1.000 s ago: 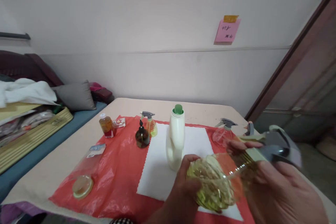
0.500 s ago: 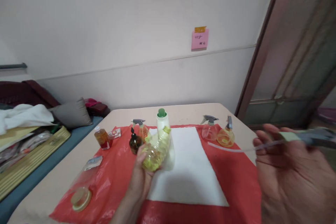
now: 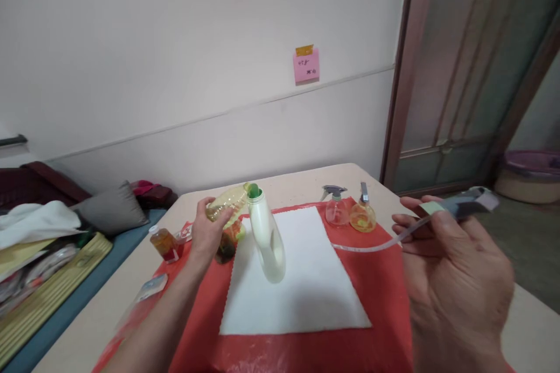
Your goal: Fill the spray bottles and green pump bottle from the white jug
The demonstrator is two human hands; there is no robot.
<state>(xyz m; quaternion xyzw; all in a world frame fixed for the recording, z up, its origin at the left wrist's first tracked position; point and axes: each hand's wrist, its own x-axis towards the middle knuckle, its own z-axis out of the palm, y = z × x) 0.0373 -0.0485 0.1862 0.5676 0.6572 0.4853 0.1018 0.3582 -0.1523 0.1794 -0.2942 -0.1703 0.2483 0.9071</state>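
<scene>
My left hand (image 3: pixel 209 232) is wrapped round a clear yellowish plastic bottle (image 3: pixel 227 203), tilted with its neck to the right. Its neck lies close to the mouth of a pale green-white jug with a handle (image 3: pixel 268 239); whether they touch I cannot tell. A green piece (image 3: pixel 252 190) shows at the jug's opening. On the right, my right hand (image 3: pixel 457 274), palm up, grips a grey-blue spray trigger head (image 3: pixel 466 205) with a pale green collar. Its long clear tube (image 3: pixel 371 248) curves leftward over the red sheet. Behind my left hand, a dark pump bottle (image 3: pixel 226 247) is partly hidden.
A white sheet (image 3: pixel 301 303) lies on red plastic (image 3: pixel 280 355) over the table (image 3: pixel 341 173). Two spray bottles, one pinkish (image 3: pixel 336 211) and one yellow (image 3: pixel 362 215), stand at the right back. An amber bottle (image 3: pixel 164 245) stands left. A pink note (image 3: pixel 307 67) hangs on the wall.
My left hand has carried the yellowish bottle left and away from me, tipping it further over. My right hand has shifted left with the trigger head. The view has turned right.
</scene>
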